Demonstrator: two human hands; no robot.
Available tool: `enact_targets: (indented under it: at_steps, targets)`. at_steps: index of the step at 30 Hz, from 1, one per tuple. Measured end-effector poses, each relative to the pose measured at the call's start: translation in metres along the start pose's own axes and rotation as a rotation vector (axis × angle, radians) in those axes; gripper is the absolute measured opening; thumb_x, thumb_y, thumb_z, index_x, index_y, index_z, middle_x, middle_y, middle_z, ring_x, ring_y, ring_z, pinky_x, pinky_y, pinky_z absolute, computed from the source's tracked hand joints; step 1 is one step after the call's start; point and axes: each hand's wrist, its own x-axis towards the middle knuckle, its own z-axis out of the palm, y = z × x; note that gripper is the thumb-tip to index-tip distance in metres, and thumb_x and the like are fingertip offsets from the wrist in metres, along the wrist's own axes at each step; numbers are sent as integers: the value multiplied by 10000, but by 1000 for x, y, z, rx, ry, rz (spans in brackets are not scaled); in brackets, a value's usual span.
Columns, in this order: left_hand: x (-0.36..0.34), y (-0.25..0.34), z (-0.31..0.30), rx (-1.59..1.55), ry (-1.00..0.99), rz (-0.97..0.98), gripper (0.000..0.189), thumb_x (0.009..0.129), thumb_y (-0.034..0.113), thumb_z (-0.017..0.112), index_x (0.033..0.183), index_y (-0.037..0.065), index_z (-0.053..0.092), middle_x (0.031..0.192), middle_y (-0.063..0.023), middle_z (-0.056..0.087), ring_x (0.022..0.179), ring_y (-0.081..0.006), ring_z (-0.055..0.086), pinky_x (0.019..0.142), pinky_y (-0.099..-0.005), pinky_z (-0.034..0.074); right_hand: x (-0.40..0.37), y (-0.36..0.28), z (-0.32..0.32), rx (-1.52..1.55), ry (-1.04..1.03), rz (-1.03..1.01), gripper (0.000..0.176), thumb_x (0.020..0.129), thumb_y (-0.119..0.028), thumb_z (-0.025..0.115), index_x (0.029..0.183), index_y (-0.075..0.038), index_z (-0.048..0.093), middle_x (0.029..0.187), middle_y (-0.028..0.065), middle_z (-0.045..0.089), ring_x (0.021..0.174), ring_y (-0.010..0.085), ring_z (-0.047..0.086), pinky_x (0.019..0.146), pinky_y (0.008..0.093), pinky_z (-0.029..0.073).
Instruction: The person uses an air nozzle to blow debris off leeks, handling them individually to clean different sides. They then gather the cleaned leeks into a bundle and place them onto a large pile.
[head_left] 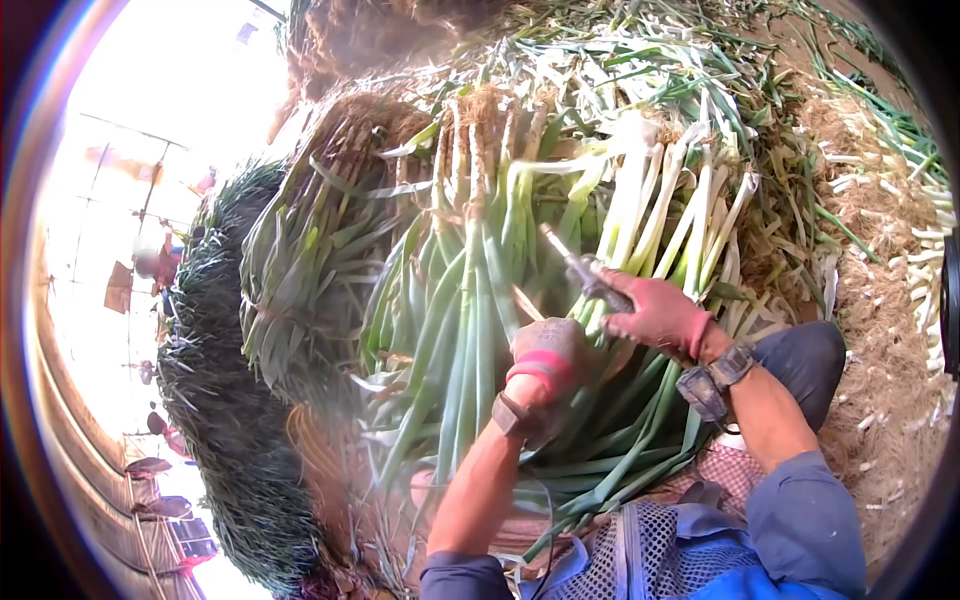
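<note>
My right hand (660, 312), in a dirty red glove, is closed round a dark tool (598, 284) with a slim pale nozzle, which looks like an air blow gun. The nozzle points up and left over the leeks. My left hand (548, 352), in a grey and pink glove, is a fist among the green leaves, and what lies inside it is hidden. A thin brown strip (527, 303) sticks out beside its knuckles. Ahead lie leeks with brown roots (475, 160), leaves toward me. Cleaner white leek stalks (650, 200) lie to their right, above my right hand.
A tall heap of dark green leaves (225, 380) stands at left. Loose peelings (640, 60) cover the pile at the back. Roots and cut white ends (880, 300) litter the ground at right. My bent knee (805, 365) is beside my right forearm.
</note>
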Motion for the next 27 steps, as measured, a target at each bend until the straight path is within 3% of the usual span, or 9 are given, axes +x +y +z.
enact_targets:
  at_steps: [3, 5, 7, 10, 13, 18, 19, 24, 27]
  targets:
    - [-1, -23, -30, -142, -42, 33, 393, 884, 538, 709, 1056, 206, 830, 984, -109, 794, 904, -290, 763, 861, -401, 596, -5, -2, -17, -64, 117, 176, 863, 883, -440, 733, 1629, -166, 396, 1021, 198, 753, 898, 333, 737, 848, 418, 557]
    - [26, -62, -29, -277, 341, -41, 328, 945, 460, 653, 1102, 216, 806, 978, -91, 795, 896, -288, 764, 843, -398, 597, -5, 12, -14, -44, 173, 100, 888, 874, -443, 745, 1636, -161, 388, 1055, 179, 760, 913, 308, 742, 868, 396, 555]
    - [54, -94, -49, -366, 475, -250, 289, 967, 425, 615, 1032, 209, 796, 1076, -108, 784, 975, -328, 750, 881, -446, 584, -7, 15, -3, 33, 169, -28, 913, 863, -434, 752, 1649, -170, 369, 1059, 159, 764, 911, 284, 742, 871, 385, 553]
    - [67, -120, -51, -115, 676, -369, 402, 922, 450, 712, 1186, 151, 763, 1259, -159, 735, 1151, -359, 695, 986, -465, 539, -13, -27, -9, 94, -33, -52, 920, 862, -426, 736, 1657, -169, 351, 987, 142, 748, 822, 243, 719, 803, 362, 563]
    - [80, -129, -47, -122, 530, -399, 522, 878, 450, 778, 1265, 104, 726, 1282, -168, 725, 1192, -369, 674, 1025, -452, 517, 5, -36, 7, 80, 12, -145, 891, 873, -430, 720, 1647, -163, 370, 968, 158, 744, 826, 252, 723, 798, 372, 563]
    - [84, -136, -51, -240, 370, -363, 571, 811, 484, 844, 1188, 65, 753, 1176, -186, 761, 1098, -363, 719, 964, -455, 550, 24, -67, 28, 43, -83, -157, 844, 892, -448, 709, 1621, -147, 408, 1005, 219, 745, 957, 372, 727, 894, 448, 544]
    - [81, -134, -48, -296, 388, -356, 560, 805, 485, 847, 1161, 62, 760, 1151, -189, 767, 1076, -363, 727, 942, -461, 555, 26, -77, 25, 10, -127, -76, 857, 890, -441, 730, 1627, -158, 396, 1209, 251, 717, 1053, 401, 718, 961, 434, 542]
    - [68, -126, -54, -408, 377, -342, 569, 789, 494, 846, 1139, 54, 768, 1110, -201, 774, 1041, -370, 737, 912, -465, 558, 36, -80, 29, -86, -86, -49, 868, 898, -439, 726, 1646, -195, 360, 1069, 223, 739, 958, 385, 722, 906, 450, 547]
    - [65, -121, -60, -335, 345, -323, 622, 781, 513, 849, 1180, 44, 760, 1134, -207, 772, 1068, -369, 736, 932, -460, 556, 48, -85, 22, -90, -116, 15, 825, 923, -432, 678, 1633, -134, 382, 1035, 181, 759, 981, 342, 731, 952, 455, 541]
